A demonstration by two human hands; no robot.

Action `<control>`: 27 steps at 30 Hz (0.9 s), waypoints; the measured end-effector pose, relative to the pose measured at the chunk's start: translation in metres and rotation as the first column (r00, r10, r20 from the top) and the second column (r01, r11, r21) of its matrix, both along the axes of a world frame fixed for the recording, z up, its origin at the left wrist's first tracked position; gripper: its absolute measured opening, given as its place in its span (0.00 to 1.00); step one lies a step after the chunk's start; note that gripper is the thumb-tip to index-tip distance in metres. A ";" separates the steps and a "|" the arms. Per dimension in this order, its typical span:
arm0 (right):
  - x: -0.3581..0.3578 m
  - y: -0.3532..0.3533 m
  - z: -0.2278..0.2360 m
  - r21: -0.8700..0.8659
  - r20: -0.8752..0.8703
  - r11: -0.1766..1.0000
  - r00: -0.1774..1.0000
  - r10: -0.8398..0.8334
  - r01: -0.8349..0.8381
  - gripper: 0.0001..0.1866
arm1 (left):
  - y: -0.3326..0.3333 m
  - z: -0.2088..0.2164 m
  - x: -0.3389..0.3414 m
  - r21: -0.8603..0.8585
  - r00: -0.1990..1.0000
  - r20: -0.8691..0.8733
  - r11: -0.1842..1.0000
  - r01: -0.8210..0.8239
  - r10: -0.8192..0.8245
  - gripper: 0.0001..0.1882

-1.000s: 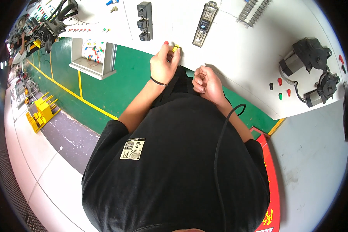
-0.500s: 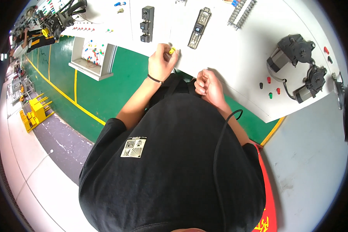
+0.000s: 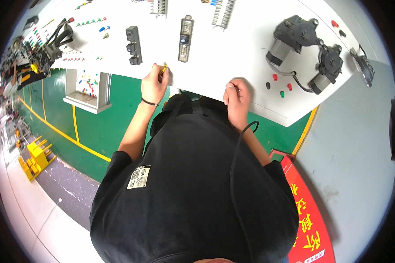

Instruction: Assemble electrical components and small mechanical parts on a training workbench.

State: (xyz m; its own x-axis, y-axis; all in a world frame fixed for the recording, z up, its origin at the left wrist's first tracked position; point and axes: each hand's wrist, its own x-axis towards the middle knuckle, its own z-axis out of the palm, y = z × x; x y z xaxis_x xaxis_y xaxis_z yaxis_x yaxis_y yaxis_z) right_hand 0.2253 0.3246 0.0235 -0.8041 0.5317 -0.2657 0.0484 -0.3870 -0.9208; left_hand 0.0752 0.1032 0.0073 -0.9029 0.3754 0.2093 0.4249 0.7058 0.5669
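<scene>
The person's left hand (image 3: 153, 87) pinches a small yellow plastic piece (image 3: 163, 69) between thumb and fingertips, just nearer the person and to the left of a long, narrow, grey switch housing (image 3: 185, 38) with a black block in its middle. The right hand (image 3: 238, 100) lies well apart from the left, nearer the person and to the right of the housing, at the edge of the white table (image 3: 224, 55). Its fingers are curled — whether they close on anything, I cannot tell.

Left of the housing lies a long black plastic switch panel (image 3: 133, 45); beyond it and to the right, a ribbed metallic strip (image 3: 224, 14). Well to the right sit two black-and-silver motors (image 3: 296, 35) — with small red caps (image 3: 275, 77) and a green cap (image 3: 282, 94) between them and the housing.
</scene>
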 end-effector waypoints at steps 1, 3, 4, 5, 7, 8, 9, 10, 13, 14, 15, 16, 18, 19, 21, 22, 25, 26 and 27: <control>0.009 0.007 -0.005 0.107 0.059 0.994 0.998 -0.038 0.032 0.05 | 0.002 0.001 0.001 0.019 1.000 -0.001 1.000 -0.016 0.016 0.09; 0.025 0.019 -0.008 0.315 0.154 0.934 0.961 -0.229 0.172 0.07 | 0.010 0.005 -0.001 0.012 0.999 -0.022 0.999 -0.046 0.047 0.10; 0.032 0.027 -0.003 0.347 0.186 0.914 0.940 -0.287 0.211 0.08 | 0.013 0.007 -0.002 0.000 0.993 -0.051 0.995 -0.103 0.103 0.14; 0.040 0.035 0.003 0.395 0.199 0.882 0.913 -0.355 0.257 0.10 | 0.011 0.005 -0.004 0.009 0.990 -0.058 0.992 -0.125 0.125 0.17; 0.051 0.049 0.012 0.522 0.192 0.776 0.838 -0.511 0.353 0.13 | 0.014 0.010 -0.004 -0.002 0.987 0.056 0.988 -0.153 0.153 0.17; 0.055 0.055 0.014 0.523 0.190 0.771 0.832 -0.521 0.364 0.13 | 0.017 0.013 -0.003 0.022 0.986 0.074 0.989 -0.149 0.147 0.16; 0.059 0.061 0.016 0.549 0.205 0.751 0.812 -0.547 0.367 0.13 | 0.020 0.017 -0.001 0.023 0.988 0.073 0.990 -0.138 0.136 0.16; 0.063 0.067 0.017 0.574 0.220 0.731 0.791 -0.571 0.368 0.13 | 0.024 0.021 0.002 0.078 0.993 0.058 0.991 -0.109 0.104 0.16; 0.058 0.075 0.017 0.528 0.082 0.706 0.799 -0.595 0.472 0.09 | 0.017 0.012 0.000 0.065 0.999 -0.004 0.997 -0.032 0.033 0.14; 0.053 0.076 0.017 0.500 -0.008 0.689 0.798 -0.602 0.525 0.09 | 0.012 0.006 -0.003 -0.001 0.999 -0.043 1.000 0.001 -0.001 0.13; 0.053 0.078 0.013 0.515 0.001 0.689 0.803 -0.595 0.510 0.12 | 0.012 0.004 -0.003 -0.006 0.999 -0.045 1.000 0.004 -0.004 0.13; 0.053 0.081 0.010 0.511 0.002 0.691 0.803 -0.596 0.512 0.12 | 0.012 0.003 -0.004 -0.047 0.999 -0.037 0.998 -0.031 0.029 0.13; 0.052 0.086 0.003 0.609 0.141 0.686 0.796 -0.588 0.399 0.13 | 0.010 0.005 -0.007 -0.097 0.997 -0.038 0.992 -0.076 0.073 0.12; 0.053 0.088 0.000 0.617 0.138 0.675 0.789 -0.599 0.405 0.13 | 0.011 0.006 -0.006 -0.047 0.997 -0.004 0.996 -0.082 0.082 0.13; 0.058 0.093 -0.011 0.654 0.166 0.652 0.769 -0.617 0.383 0.13 | 0.016 0.011 -0.002 0.039 0.995 0.045 0.995 -0.093 0.092 0.13; 0.058 0.092 -0.008 0.684 0.152 0.624 0.762 -0.629 0.379 0.12 | 0.019 0.015 0.001 0.035 0.997 0.026 0.997 -0.070 0.069 0.13; 0.055 0.091 -0.007 0.678 0.083 0.598 0.764 -0.640 0.428 0.11 | 0.014 0.007 -0.001 0.028 0.999 0.041 0.999 -0.018 0.016 0.11; 0.053 0.089 -0.007 0.673 0.081 0.609 0.776 -0.626 0.421 0.11 | 0.007 0.000 -0.002 -0.001 0.999 0.041 1.000 -0.009 0.009 0.10; 0.052 0.089 -0.005 0.675 0.100 0.609 0.767 -0.634 0.416 0.10 | 0.007 0.000 -0.001 0.036 1.000 0.026 0.999 -0.010 0.009 0.11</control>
